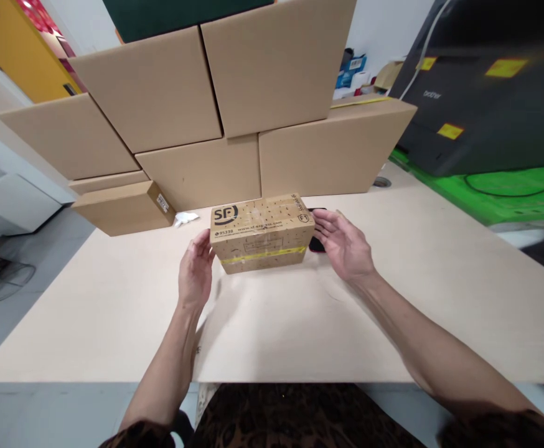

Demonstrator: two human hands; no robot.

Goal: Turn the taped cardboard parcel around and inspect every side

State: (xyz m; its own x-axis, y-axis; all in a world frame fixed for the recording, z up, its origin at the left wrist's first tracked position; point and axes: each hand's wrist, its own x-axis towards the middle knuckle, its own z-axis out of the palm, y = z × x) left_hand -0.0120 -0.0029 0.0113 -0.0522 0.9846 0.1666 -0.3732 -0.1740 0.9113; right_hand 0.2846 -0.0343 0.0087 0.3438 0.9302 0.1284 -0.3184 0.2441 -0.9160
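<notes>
A small brown cardboard box (262,244) with black SF print and yellow tape along its front is on the table, between my two hands. My left hand (196,267) is at its left end, with the fingertips against that side. At the opposite end, my right hand (344,244) has its palm turned inward and its fingers touching the box near the upper right corner. Both thumbs are hard to make out. Behind the box's right end, a dark flat object with a red edge (317,244) is partly covered by my right hand.
Large plain cartons (197,174) are stacked along the back of the table (113,323). A smaller carton (122,208) lies at the back left beside a crumpled white scrap (187,218). A tape roll (382,182) is at the back right, near a dark brother machine (468,106) on a green surface.
</notes>
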